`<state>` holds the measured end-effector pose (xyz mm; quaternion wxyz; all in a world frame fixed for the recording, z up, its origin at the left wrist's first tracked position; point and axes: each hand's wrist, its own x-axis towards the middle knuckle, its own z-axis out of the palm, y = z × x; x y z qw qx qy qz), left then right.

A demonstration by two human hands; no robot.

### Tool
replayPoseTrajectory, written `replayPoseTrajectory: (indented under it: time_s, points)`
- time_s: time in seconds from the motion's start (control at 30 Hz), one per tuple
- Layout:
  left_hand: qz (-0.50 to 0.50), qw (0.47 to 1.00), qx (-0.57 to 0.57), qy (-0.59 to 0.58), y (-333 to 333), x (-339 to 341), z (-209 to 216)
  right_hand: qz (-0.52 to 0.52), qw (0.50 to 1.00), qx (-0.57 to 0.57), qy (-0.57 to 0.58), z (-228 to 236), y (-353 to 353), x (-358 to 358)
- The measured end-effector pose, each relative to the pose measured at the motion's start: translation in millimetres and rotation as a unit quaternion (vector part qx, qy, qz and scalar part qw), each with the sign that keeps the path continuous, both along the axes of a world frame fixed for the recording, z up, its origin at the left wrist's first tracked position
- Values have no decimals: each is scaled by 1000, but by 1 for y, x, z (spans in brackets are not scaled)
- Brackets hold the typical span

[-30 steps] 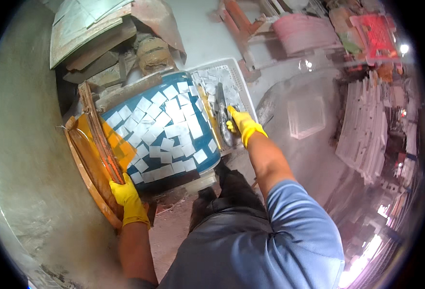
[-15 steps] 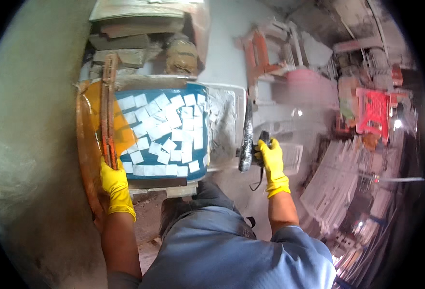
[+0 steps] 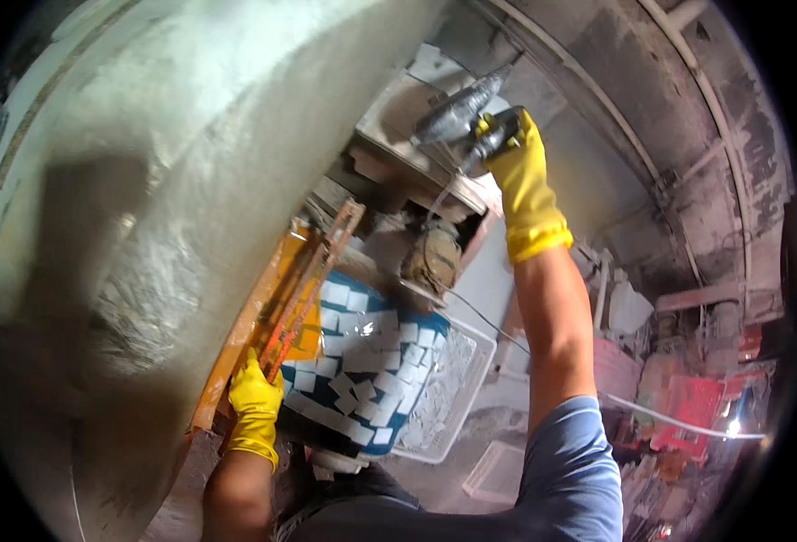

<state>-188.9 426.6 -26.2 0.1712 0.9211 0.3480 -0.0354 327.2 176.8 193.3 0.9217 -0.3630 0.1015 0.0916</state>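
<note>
**Inspector:** Report the hands.

**Assistant:** Both wear yellow rubber gloves. The right hand [image 3: 517,172] is raised high and closed around the grip of a grey handheld power tool [image 3: 460,110], probably a grinder or rotary cutter; its working end is blurred, so I cannot tell the type for certain. A thin cord [image 3: 470,312] trails down from it. The left hand [image 3: 256,406] is low, fingers wrapped round the near end of an orange-framed bar tool [image 3: 303,287], which looks like a manual tile cutter.

**Inspector:** Where does that cutter sit?

**Assistant:** It leans along the left edge of the bench [image 3: 236,361], just beside a blue panel [image 3: 362,370] covered with small white square tiles.

**Inspector:** Condition of the panel?

**Assistant:** Most of the blue surface is covered. Blue gaps show between the pieces and at the margins, so I judge the laying well advanced but not closed up.

**Inspector:** Anything beside it?

**Assistant:** A white wire tray [image 3: 452,379] touching the panel's right side, holding pale fragments. A large curved grey wall [image 3: 145,226] fills the left. The power tool is well clear of the tiles; no cutting is under way.
</note>
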Motion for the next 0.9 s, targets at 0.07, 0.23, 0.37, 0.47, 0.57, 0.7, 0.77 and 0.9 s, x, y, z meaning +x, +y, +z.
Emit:
replayPoseTrajectory:
  time_s: [0.07,0.23,0.37,0.47,0.57,0.7,0.77,0.9]
  points:
    - [2,999,-36,-6,2,4,5,4,1000,23,15,7,41,45]
    - [8,997,-72,-7,6,4,11,11,998,-36,-60,-19,95,68]
    - [-33,995,21,-89,8,-5,-18,-18,966,-157,-206,-79,78,19]
    - [-37,995,22,-85,11,-7,-18,87,958,-216,-170,-108,48,-100]
    - [-8,1000,-19,-6,9,2,0,99,892,-424,-124,-170,2,-228]
    - [-19,1000,-6,10,8,8,7,-41,816,-575,44,-299,-100,-419]
    - [-17,1000,2,22,8,6,6,-91,785,-588,170,-340,-129,-530]
    - [-11,999,23,35,4,7,1,-60,778,-539,318,-359,-99,-643]
